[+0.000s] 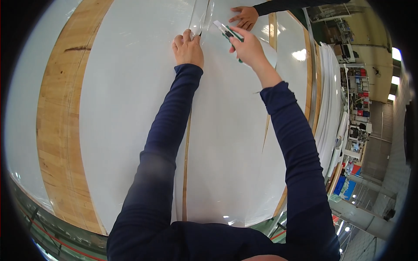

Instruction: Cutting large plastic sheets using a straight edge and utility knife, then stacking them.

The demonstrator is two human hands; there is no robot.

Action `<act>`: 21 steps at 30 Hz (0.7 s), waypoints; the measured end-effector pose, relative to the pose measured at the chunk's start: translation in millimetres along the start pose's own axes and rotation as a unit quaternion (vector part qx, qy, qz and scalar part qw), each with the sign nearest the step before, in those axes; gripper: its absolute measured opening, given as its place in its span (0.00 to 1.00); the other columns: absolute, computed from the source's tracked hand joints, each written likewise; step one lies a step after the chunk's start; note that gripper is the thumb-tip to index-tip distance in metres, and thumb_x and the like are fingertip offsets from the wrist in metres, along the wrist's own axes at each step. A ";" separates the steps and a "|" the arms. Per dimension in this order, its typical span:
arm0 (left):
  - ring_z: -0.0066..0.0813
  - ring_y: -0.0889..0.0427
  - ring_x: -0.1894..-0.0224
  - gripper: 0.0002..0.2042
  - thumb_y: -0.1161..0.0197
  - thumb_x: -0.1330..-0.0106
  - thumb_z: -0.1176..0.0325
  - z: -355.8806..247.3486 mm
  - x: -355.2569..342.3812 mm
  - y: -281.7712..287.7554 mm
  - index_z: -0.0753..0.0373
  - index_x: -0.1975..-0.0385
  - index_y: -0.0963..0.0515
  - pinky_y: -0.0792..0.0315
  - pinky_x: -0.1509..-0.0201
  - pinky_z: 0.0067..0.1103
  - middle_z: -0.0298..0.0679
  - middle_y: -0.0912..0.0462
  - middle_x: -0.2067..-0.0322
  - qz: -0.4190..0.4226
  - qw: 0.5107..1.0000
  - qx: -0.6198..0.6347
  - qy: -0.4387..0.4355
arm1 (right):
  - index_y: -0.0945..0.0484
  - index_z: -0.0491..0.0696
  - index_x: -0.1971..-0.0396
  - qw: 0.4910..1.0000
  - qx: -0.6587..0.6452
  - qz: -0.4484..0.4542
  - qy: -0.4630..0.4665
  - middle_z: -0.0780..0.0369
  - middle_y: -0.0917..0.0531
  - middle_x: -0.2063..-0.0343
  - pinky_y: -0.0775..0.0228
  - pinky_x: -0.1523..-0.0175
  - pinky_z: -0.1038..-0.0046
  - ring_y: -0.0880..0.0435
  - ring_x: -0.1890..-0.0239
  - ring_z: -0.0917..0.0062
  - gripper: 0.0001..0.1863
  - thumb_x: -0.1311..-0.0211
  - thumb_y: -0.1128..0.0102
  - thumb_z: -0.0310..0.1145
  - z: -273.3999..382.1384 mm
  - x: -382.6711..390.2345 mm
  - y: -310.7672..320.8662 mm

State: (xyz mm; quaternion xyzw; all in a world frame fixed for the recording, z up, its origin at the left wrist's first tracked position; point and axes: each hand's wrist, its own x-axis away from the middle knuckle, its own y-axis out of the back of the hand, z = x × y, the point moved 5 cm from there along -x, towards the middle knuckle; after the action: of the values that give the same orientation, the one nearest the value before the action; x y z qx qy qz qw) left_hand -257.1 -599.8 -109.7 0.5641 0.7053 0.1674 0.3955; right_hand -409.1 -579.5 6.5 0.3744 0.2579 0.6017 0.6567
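Across a wide wooden table (61, 117) lie glossy white sheets (130, 95), with bare wood showing in bands and narrow gaps between them. At the far middle, the left hand (189, 51) is set down at the near end of a clear strip (199, 16), its fingers bent and slightly apart, fingertips touching the strip; whether they pinch it or only press, I cannot tell. Just to the right, the right hand (250, 47) has its fingers clamped around a green-and-black utility knife (227, 33), whose blade points away and to the left, near the strip but apart from it. Beyond the knife, a co-worker's hand (245, 18) reaches in from the right in a dark sleeve (287, 6), fingers spread over the sheeting. Long white rolls (327, 95) lie past the table's right edge, with loaded shelves (359, 100) farther off.
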 end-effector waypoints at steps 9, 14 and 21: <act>0.47 0.33 0.38 0.16 0.45 0.34 0.72 0.6 -0.4 -2.1 0.57 0.50 0.16 0.47 0.28 0.43 0.35 0.24 0.41 0.001 1.000 0.016 0.007 | 0.18 0.51 0.44 0.997 0.053 0.040 -0.036 0.66 0.16 0.76 0.29 0.75 0.77 0.17 0.77 0.84 0.19 0.33 0.42 0.35 11.6 -66.2 -6.7; 0.46 0.32 0.40 0.16 0.44 0.35 0.73 0.5 -2.1 -0.8 0.58 0.51 0.16 0.46 0.29 0.43 0.35 0.23 0.43 0.006 0.999 0.035 0.015 | 0.10 0.50 0.59 0.969 0.233 0.066 -0.053 0.60 0.12 0.79 0.25 0.76 0.73 0.17 0.82 0.76 0.13 0.40 0.37 0.36 22.0 -96.9 2.9; 0.46 0.31 0.41 0.15 0.44 0.38 0.74 1.5 -3.9 0.4 0.58 0.54 0.15 0.45 0.29 0.44 0.35 0.22 0.44 0.003 0.999 0.051 0.018 | 0.13 0.46 0.54 0.984 0.078 0.136 -0.085 0.58 0.16 0.79 0.30 0.79 0.69 0.21 0.84 0.73 0.14 0.36 0.42 0.31 27.9 -109.6 13.4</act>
State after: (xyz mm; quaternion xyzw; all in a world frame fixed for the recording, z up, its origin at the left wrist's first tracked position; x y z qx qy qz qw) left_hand -255.5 -603.6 -108.9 0.5827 0.7180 0.1422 0.3530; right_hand -410.7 -692.4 21.4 0.5061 0.1937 0.6292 0.5571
